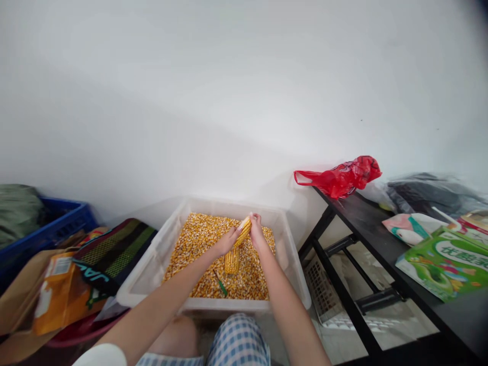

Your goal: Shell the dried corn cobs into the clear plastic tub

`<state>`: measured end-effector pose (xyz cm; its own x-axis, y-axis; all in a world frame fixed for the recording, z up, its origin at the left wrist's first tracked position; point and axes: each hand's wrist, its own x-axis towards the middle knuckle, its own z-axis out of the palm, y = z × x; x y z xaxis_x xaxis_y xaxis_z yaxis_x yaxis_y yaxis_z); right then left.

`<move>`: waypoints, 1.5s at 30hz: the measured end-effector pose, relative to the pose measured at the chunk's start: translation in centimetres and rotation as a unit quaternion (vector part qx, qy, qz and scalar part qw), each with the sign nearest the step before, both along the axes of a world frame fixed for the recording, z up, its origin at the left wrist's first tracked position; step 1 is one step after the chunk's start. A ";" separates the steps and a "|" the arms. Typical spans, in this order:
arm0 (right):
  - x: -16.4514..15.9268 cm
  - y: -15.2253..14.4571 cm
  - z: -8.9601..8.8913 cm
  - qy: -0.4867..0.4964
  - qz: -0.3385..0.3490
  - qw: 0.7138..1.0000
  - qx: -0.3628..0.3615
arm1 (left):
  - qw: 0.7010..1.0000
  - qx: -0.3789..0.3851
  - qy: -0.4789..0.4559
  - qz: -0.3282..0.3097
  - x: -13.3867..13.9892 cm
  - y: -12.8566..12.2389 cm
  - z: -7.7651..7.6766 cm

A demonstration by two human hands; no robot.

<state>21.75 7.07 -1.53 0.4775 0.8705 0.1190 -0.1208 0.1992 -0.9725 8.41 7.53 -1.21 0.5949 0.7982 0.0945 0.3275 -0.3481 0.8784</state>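
An ear of corn [243, 232], covered in yellow kernels, is held tilted above the loose kernels [190, 259]. My left hand [227, 241] is closed round its lower left side. At its upper end, the fingers of my right hand [256, 229] are closed on it. Just below my hands, a second ear of corn [232, 263] lies on the kernels. Near it rests a thin tool with a green end [222, 290]; its kind is hard to make out. All of this is inside a translucent white plastic bin [244, 305].
To the right stands a black table [366, 229] with a red plastic bag [346, 178] and a green package [446, 259] on it. A plastic basket [324, 287] sits underneath. At left are a blue crate [72, 221], a mesh bag [118, 249] and an orange packet [61, 290]. A white wall rises behind.
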 end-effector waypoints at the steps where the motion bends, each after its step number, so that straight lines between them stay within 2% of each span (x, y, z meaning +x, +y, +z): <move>1: 0.0 0.0 -0.1 0.001 0.001 1.000 0.001 | 1.000 -0.003 -0.002 0.001 0.0 0.0 0.1; 7: 0.1 0.2 -0.4 0.026 0.006 1.000 -0.002 | 0.999 -0.035 0.009 -0.008 -0.2 0.0 0.2; 13: -0.3 -0.1 0.2 0.044 0.006 0.999 0.015 | 0.997 -0.044 -0.062 -0.015 -0.2 1.1 0.1; 18: -1.0 -0.2 1.0 0.108 0.026 0.993 0.047 | 0.974 -0.218 -0.045 -0.051 -1.0 0.5 1.5; 21: -1.0 -0.1 1.2 0.131 0.019 0.990 0.039 | 0.961 -0.256 -0.060 -0.084 -1.4 -0.1 2.3; 23: -0.7 -0.3 1.4 0.131 0.052 0.989 0.034 | 0.956 -0.266 -0.076 -0.095 -1.6 -0.3 2.5; 27: -0.2 -1.2 2.0 0.080 0.179 0.980 0.024 | 0.949 -0.291 -0.090 -0.080 -1.5 -0.1 2.3; 30: -0.1 -1.7 2.1 0.058 0.210 0.976 0.018 | 0.947 -0.295 -0.096 -0.080 -1.4 0.1 2.0; 38: -0.6 -1.7 2.4 -0.014 0.114 0.993 0.028 | 0.975 -0.214 -0.049 -0.042 -1.2 0.3 1.9; 42: -0.7 -2.0 2.6 -0.040 0.108 0.993 0.029 | 0.976 -0.212 -0.050 -0.019 -1.2 0.3 1.9; 45: -0.9 -2.3 2.2 -0.055 0.132 0.990 0.017 | 0.973 -0.224 -0.063 -0.007 -1.2 -0.1 2.3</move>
